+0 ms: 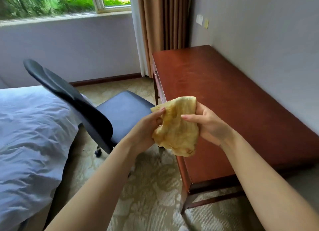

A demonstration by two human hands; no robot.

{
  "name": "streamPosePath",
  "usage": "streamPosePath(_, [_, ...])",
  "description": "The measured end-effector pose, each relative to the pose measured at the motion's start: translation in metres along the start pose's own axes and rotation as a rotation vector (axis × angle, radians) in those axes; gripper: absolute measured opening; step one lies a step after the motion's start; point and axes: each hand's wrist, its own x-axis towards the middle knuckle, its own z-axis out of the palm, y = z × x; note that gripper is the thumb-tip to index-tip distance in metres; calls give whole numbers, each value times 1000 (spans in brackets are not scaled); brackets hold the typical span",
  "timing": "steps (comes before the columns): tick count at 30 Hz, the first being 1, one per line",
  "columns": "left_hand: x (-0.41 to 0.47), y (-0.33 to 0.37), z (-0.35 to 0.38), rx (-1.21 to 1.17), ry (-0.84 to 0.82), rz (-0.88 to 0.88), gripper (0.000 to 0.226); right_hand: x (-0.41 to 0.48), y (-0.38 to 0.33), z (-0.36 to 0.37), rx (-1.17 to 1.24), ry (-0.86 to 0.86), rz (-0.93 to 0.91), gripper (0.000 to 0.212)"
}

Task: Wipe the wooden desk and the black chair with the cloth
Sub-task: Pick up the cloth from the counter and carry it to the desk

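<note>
A crumpled yellow cloth [177, 127] hangs in mid-air over the front edge of the wooden desk [229, 99]. My left hand [146, 130] grips its left side with curled fingers. My right hand [208, 125] holds its right side, thumb across the front. The reddish-brown desk runs along the right wall, its top bare. The black chair [96, 106] stands left of the desk, its backrest turned toward the bed and its seat facing the desk.
A bed with a pale blue duvet [31, 135] fills the left side, close behind the chair. Patterned carpet [150, 192] lies between bed and desk. Brown curtains [164, 20] and a window [51, 2] are at the far wall.
</note>
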Motion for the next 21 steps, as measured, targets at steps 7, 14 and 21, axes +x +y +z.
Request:
streamPosePath(7, [81,21,-26,229,212,83,14,38,-3,-41,-364,313,-20,25])
streamPosePath(14, [144,35,-40,306,404,160,26,83,17,-56,-852,857,-187,12])
streamPosePath(21, [201,53,-61,349,190,233,50,117,18,-55,-639,896,-186,13])
